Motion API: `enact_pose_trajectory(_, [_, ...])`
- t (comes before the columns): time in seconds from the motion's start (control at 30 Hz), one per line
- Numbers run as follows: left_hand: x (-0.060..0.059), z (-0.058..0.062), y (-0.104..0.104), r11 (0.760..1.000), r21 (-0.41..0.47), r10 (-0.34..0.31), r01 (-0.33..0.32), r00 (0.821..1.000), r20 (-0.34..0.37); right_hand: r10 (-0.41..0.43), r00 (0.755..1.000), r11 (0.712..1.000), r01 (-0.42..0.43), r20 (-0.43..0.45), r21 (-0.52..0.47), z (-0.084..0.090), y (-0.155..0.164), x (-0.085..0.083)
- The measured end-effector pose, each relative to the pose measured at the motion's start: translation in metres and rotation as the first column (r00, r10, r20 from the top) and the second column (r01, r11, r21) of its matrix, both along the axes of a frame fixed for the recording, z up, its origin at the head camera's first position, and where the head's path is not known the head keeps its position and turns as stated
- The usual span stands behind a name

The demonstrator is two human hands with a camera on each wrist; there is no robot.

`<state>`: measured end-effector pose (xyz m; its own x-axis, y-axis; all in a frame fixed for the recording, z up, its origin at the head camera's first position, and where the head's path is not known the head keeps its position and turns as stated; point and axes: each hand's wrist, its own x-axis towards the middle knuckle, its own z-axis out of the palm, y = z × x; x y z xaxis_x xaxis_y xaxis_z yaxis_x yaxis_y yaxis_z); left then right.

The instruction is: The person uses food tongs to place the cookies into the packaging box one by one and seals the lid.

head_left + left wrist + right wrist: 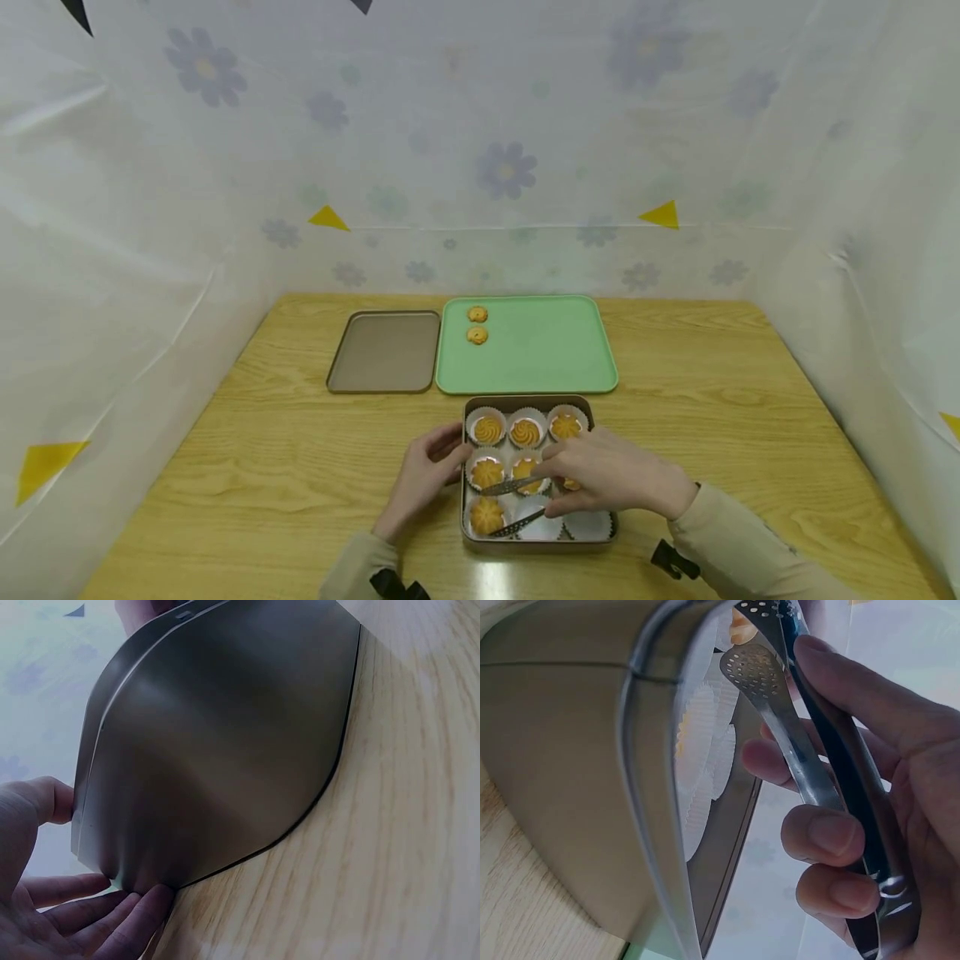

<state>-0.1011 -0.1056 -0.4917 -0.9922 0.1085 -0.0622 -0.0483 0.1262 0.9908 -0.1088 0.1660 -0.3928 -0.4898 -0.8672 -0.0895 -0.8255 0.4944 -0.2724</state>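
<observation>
My right hand (596, 473) holds metal tongs (810, 754) with perforated ends. The spread tong tips lie on either side of a star-shaped cookie (487, 515) at the tin's near left; whether they touch it is unclear. Rows of white paper cups fill the rectangular metal tin (540, 547), several holding golden piped cookies. Two near-row cups, a middle one and a right one (587, 525), show no cookie. My right hand partly hides the right column. Against the tin's left wall rests my left hand (423, 475), its thumb near the rim and its fingers touching the outside.
Behind the tin, a green tray (540, 350) carries two small round cookies (477, 325) near its left edge. A brown square tray (386, 354) lies left of it. White flowered sheeting (502, 171) encloses the wooden table (697, 358) at the back and sides.
</observation>
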Motion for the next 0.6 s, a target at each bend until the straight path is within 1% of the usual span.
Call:
enact_pose_trajectory(0.2, [0.000,0.000,0.000,1.000,0.007,-0.005,0.005,1.000,-0.001,-0.011,1.000,1.000,0.011,0.020,-0.019,0.002,0.002,-0.003])
enact_pose_trajectory(0.3, [0.000,0.000,0.000,1.000,0.010,-0.008,0.008,1.000,0.000,-0.017,1.000,0.999,0.018,0.023,-0.041,0.005,0.005,-0.007])
enact_pose_trajectory(0.33, [0.000,0.000,0.000,1.000,0.010,-0.007,0.007,1.000,0.002,-0.024,0.999,0.998,0.026,0.037,-0.051,0.007,0.006,-0.009])
enact_pose_trajectory(0.47, [0.000,0.001,0.000,1.000,0.015,-0.009,0.009,1.000,0.012,-0.022,0.999,0.993,0.027,0.045,-0.114,0.014,0.014,-0.022])
enact_pose_trajectory(0.53, [0.000,0.001,0.000,1.000,0.018,-0.007,0.007,1.000,0.013,-0.035,0.999,0.990,0.040,0.037,-0.137,0.019,0.018,-0.032])
enact_pose_trajectory(0.6, [0.000,0.001,0.000,1.000,0.019,-0.004,0.004,1.000,0.012,-0.071,0.997,0.983,0.077,0.042,-0.165,0.022,0.021,-0.044])
